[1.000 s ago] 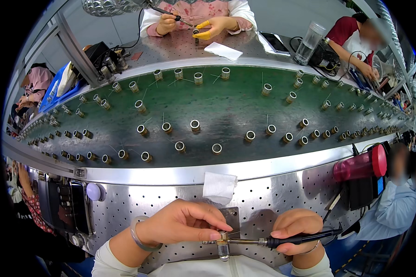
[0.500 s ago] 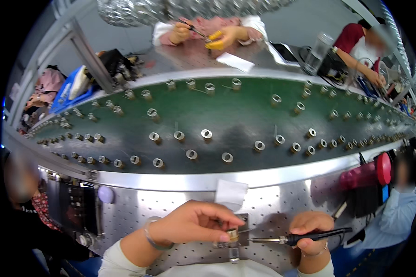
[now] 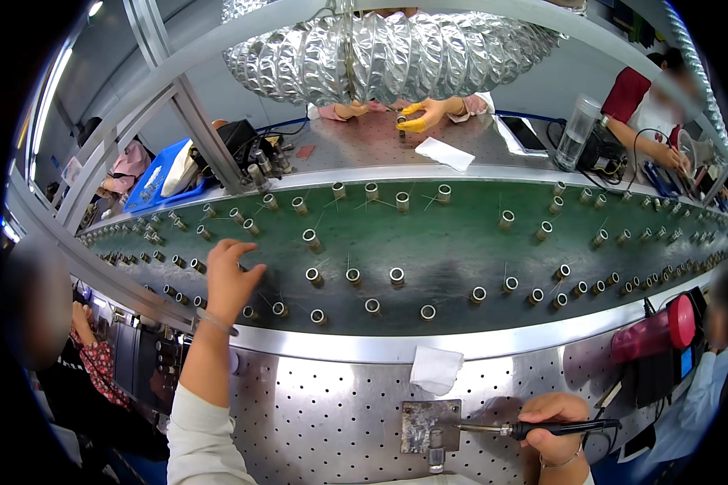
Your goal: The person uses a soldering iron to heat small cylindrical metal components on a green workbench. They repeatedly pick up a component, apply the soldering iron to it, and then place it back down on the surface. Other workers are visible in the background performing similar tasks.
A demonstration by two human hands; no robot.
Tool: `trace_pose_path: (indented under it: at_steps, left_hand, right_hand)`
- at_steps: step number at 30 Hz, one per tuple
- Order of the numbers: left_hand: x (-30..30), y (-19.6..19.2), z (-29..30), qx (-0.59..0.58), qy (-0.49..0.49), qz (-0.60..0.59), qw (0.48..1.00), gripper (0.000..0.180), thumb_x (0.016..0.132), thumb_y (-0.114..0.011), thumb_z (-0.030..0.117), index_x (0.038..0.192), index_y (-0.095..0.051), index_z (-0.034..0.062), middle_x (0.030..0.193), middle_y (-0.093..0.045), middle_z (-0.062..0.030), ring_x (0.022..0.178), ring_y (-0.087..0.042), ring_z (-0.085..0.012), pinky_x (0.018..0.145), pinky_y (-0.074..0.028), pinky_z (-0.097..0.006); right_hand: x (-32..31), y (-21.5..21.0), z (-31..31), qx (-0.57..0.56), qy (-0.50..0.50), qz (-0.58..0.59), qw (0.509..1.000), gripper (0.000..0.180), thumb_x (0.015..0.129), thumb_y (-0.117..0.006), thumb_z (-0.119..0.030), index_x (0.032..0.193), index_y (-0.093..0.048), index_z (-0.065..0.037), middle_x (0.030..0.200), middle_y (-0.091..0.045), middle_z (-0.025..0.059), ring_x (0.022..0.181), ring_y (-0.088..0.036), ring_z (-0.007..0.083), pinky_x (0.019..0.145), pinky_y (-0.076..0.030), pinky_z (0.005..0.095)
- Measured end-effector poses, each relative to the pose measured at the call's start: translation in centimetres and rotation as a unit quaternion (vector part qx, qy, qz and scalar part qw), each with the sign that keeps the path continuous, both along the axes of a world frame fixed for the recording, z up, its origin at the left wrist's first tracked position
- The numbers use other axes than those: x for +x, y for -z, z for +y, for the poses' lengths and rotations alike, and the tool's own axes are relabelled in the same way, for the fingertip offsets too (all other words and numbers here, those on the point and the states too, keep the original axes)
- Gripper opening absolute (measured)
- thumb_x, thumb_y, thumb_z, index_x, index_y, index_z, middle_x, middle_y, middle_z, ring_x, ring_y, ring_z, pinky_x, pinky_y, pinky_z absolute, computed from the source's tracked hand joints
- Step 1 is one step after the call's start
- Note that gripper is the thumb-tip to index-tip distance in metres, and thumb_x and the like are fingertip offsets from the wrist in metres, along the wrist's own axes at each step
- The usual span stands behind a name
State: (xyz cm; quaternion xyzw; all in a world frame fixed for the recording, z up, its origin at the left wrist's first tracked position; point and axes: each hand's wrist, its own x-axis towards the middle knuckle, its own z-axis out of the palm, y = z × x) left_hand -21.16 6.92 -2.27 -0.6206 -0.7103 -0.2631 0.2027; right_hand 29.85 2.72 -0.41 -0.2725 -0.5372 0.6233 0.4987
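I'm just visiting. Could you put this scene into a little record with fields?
Left hand: grip open, nothing seen in it, over the green belt
Right hand: holds a soldering iron, tip near the metal plate's right edge
On the belt: many small metal cylinders
Bench: perforated metal
Beyond the plate: folded white paper
Far right of bench: pink bottle

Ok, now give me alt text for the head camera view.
A person's right hand holds a black-handled soldering iron, its tip at a flat grey metal plate, while the open, empty left hand hovers over a long green belt dotted with short silvery metal cylinders. Across the belt, a co-worker's hands show below a crinkled silver duct.
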Motion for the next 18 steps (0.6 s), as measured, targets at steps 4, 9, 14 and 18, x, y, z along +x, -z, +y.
trace_pose_path:
  at_steps: [4,9,14,18]
  left_hand:
    - [7.7,-1.9,1.6,-0.143,0.128,-0.242,0.951,0.033,0.066,-0.077,0.004,0.097,-0.069,0.0051,0.097,-0.06,-0.0097,0.087,-0.06,-0.0256,0.069,-0.052,-0.033]
    - [9.9,-1.8,1.2,-0.106,0.168,-0.3,0.933,0.026,0.072,-0.074,-0.001,0.097,-0.069,0.0009,0.089,-0.06,-0.0071,0.069,-0.06,-0.0144,0.064,-0.05,-0.026]
    - [18.4,-5.5,-2.4,-0.389,0.367,-0.539,0.651,0.027,0.079,-0.075,0.006,0.106,-0.071,0.0052,0.095,-0.064,-0.0027,0.083,-0.059,-0.0084,0.073,-0.05,-0.022]
    - [20.9,-3.6,-4.6,-0.464,0.401,-0.668,0.421,0.03,0.084,-0.067,-0.003,0.115,-0.065,-0.0023,0.109,-0.059,-0.0091,0.096,-0.059,-0.0143,0.083,-0.048,-0.026]
  right_hand:
    - [0.0,-0.2,0.0,-0.024,-0.004,0.019,1.0,0.02,0.069,-0.075,0.002,0.085,-0.067,0.009,0.071,-0.067,0.016,0.06,-0.064,0.0217,0.056,-0.049,0.0287]
    - [-0.1,0.1,0.2,0.001,-0.01,0.036,0.999,0.02,0.068,-0.077,0.001,0.084,-0.067,0.008,0.074,-0.067,0.0163,0.062,-0.064,0.0222,0.058,-0.05,0.0293]
    - [0.3,-0.1,-0.1,0.01,0.004,0.006,1.0,0.021,0.069,-0.078,-0.004,0.084,-0.067,0.006,0.078,-0.069,0.0159,0.065,-0.066,0.0225,0.061,-0.051,0.0293]
    - [0.2,-0.6,-0.2,0.01,0.005,-0.002,1.0,0.021,0.069,-0.077,-0.005,0.084,-0.068,0.005,0.075,-0.068,0.0152,0.063,-0.065,0.0227,0.059,-0.051,0.029]
